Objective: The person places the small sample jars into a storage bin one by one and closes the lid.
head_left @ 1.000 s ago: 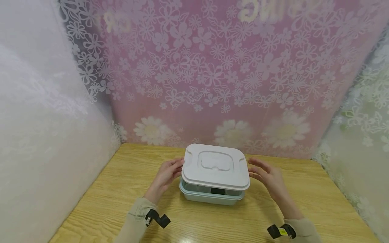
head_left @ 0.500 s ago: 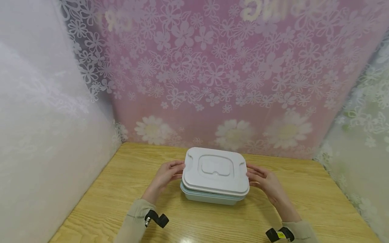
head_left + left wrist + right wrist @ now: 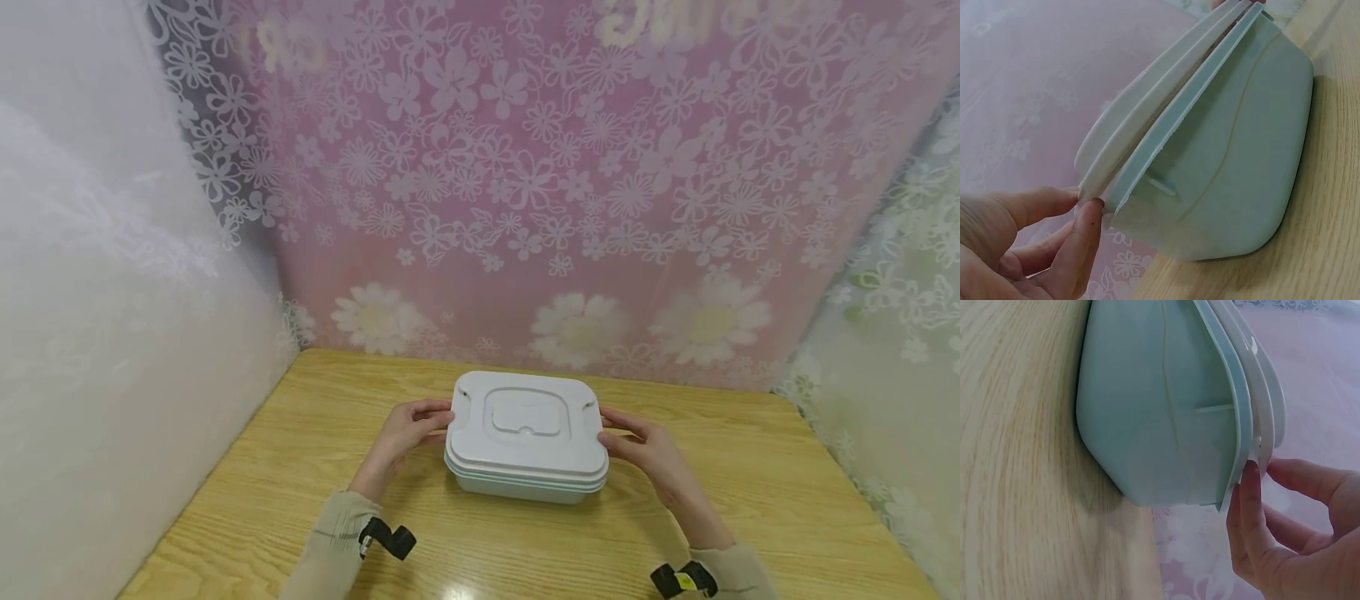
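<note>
From the head view the white rectangular plastic lid [image 3: 527, 436], held tilted above a second ago, is now seated flat on the pale green plastic box [image 3: 525, 487] at the wooden table [image 3: 300, 500] centre, so closing looks nearly done; from the left wrist view the left hand [image 3: 1029, 244] is seen pinching the lid's edge; from the right wrist view the right hand [image 3: 1291, 537] is likewise seen with thumb and fingers gripping the opposite rim.

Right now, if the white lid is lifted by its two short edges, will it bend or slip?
The white lid looks like moulded plastic with a raised rim, so probably stiff and light. Its smooth surface may be slippery. The left hand and right hand pinch its protruding edge, which should give enough hold.
</note>
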A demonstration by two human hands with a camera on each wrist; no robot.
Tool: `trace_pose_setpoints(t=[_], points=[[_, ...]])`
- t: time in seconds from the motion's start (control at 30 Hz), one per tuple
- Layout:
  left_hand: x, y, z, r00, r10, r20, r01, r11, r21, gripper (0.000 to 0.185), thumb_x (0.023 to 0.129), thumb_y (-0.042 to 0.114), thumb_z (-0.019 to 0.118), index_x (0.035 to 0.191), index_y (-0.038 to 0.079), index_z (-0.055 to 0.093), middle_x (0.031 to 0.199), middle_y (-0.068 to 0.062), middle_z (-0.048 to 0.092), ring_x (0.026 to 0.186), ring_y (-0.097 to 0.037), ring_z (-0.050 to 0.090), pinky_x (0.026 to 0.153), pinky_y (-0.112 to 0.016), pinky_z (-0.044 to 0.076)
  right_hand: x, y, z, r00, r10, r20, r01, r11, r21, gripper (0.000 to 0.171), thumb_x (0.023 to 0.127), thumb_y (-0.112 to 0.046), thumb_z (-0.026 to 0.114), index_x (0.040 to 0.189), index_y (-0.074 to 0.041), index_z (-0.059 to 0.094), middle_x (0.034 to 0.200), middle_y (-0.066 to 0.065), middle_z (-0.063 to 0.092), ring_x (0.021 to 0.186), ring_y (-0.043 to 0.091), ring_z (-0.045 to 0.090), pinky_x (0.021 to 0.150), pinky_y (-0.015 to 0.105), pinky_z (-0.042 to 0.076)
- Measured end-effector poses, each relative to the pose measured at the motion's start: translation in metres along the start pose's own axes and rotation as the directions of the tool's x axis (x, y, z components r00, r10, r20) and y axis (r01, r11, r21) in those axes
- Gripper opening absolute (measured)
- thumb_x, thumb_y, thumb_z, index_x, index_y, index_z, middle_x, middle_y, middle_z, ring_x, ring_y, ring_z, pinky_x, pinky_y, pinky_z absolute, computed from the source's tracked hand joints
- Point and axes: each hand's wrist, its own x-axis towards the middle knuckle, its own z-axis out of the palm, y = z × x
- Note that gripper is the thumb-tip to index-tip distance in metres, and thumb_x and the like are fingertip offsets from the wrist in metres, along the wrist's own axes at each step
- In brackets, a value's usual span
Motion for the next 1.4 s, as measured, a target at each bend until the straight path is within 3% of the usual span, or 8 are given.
trace_pose_setpoints(t=[0.07,0.27,0.57,0.8,0.93,1.07,1.2,1.4], points=[[0.0005,0.0002,0.0001,1.0,-0.008,-0.018,0.008,1.0,0.005,0.034,0.096,0.009,0.07,0.126,-0.006,0.066,0.114,-0.018,0.069,0.094,-0.018,0.07,0.087,-0.038,0.061,0.0003,-0.0004,0.001,1.0,0.01,-0.005,-0.01,1.0,-0.02,0.058,0.099,-0.017,0.068,0.15,0.002,0.046,0.141,0.028,0.053,0.097,0.01,0.07,0.092,0.024,0.053],[0.0008,-0.0013,-0.0017,0.999,-0.017,-0.044,0.018,0.999,0.033,0.03,0.096,0.008,0.07,0.122,-0.007,0.068,0.109,-0.017,0.068,0.089,-0.016,0.069,0.084,-0.036,0.062,0.0007,-0.0017,0.0043,0.999,0.043,-0.013,-0.044,0.995,-0.087,0.059,0.099,-0.019,0.069,0.15,0.0,0.047,0.14,0.025,0.054,0.096,0.013,0.071,0.103,0.044,0.049],[0.0004,-0.0042,-0.0011,1.0,-0.023,-0.002,0.023,0.997,0.074,0.031,0.096,0.008,0.071,0.12,-0.01,0.066,0.109,-0.019,0.067,0.086,-0.015,0.068,0.093,-0.048,0.058,-0.0016,0.0006,0.002,0.999,0.044,0.015,-0.042,0.995,-0.094,0.057,0.098,-0.017,0.07,0.148,0.002,0.05,0.142,0.028,0.051,0.099,0.015,0.069,0.092,0.028,0.053],[0.0,-0.0043,-0.0037,0.999,-0.034,0.027,0.031,0.994,0.103,0.032,0.097,0.01,0.07,0.122,-0.008,0.064,0.108,-0.018,0.065,0.089,-0.018,0.069,0.085,-0.041,0.062,-0.0024,0.0028,0.0003,0.999,0.033,0.042,-0.028,0.993,-0.115,0.057,0.098,-0.016,0.069,0.149,0.001,0.049,0.143,0.029,0.05,0.101,0.017,0.07,0.095,0.035,0.052],[-0.0005,-0.004,-0.0054,0.998,-0.028,0.056,0.021,0.992,0.126,0.035,0.098,0.012,0.069,0.124,-0.009,0.062,0.112,-0.021,0.064,0.091,-0.019,0.07,0.081,-0.037,0.063,-0.003,0.0025,0.0002,0.998,0.035,0.057,-0.03,0.995,-0.096,0.058,0.098,-0.014,0.068,0.149,0.002,0.047,0.145,0.03,0.048,0.101,0.017,0.07,0.091,0.03,0.053],[-0.0018,-0.0042,-0.0054,0.997,-0.025,0.072,0.016,0.993,0.121,0.037,0.098,0.012,0.068,0.126,-0.01,0.06,0.115,-0.022,0.064,0.092,-0.019,0.07,0.084,-0.041,0.062,-0.0028,0.0022,-0.0006,0.998,0.036,0.058,-0.031,0.996,-0.088,0.058,0.098,-0.013,0.069,0.149,0.002,0.047,0.145,0.03,0.048,0.101,0.017,0.07,0.088,0.025,0.055],[-0.0024,-0.0028,-0.0049,0.997,-0.011,0.07,0.002,0.993,0.119,0.036,0.099,0.012,0.068,0.127,-0.01,0.06,0.116,-0.023,0.063,0.093,-0.019,0.07,0.085,-0.043,0.062,-0.0015,0.0023,-0.0015,0.998,0.017,0.059,-0.012,0.995,-0.099,0.057,0.098,-0.014,0.069,0.148,0.002,0.049,0.144,0.03,0.049,0.1,0.016,0.071,0.087,0.028,0.057],[-0.0037,-0.0007,-0.0042,0.997,-0.005,0.076,-0.005,0.991,0.135,0.036,0.099,0.011,0.068,0.126,-0.01,0.059,0.116,-0.023,0.063,0.094,-0.02,0.07,0.082,-0.04,0.063,-0.0029,0.0035,-0.0031,0.999,0.0,0.054,0.004,0.996,-0.086,0.054,0.096,-0.013,0.071,0.145,0.003,0.053,0.148,0.029,0.046,0.097,0.012,0.071,0.087,0.042,0.061]])
